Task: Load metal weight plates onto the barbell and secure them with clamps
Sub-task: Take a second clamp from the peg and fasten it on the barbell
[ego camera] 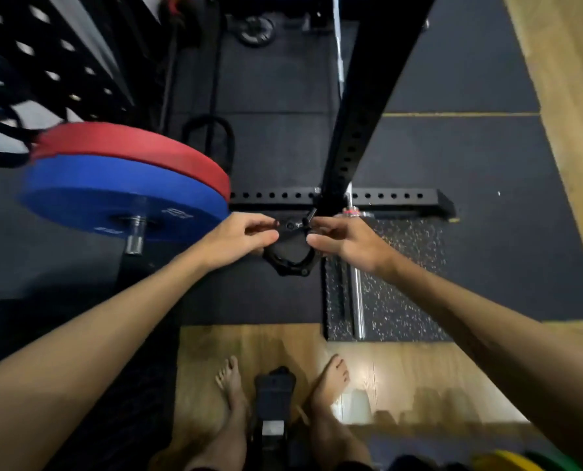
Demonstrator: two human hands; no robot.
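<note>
A blue plate (79, 195) and a red plate (130, 151) behind it sit on the barbell sleeve (135, 232), whose steel end pokes out toward me at the left. Both hands hold a black barbell clamp (288, 256) in the air right of the plates. My left hand (239, 237) pinches its left side and my right hand (344, 237) pinches its right side near the raised lever. The clamp is off the sleeve.
A black rack upright (361, 107) rises just beyond my hands from a perforated base beam (385, 197). A second steel bar (358, 300) lies on the speckled mat. Resistance bands hang on the left. My bare feet stand on wood flooring; a small plate (256, 30) lies far back.
</note>
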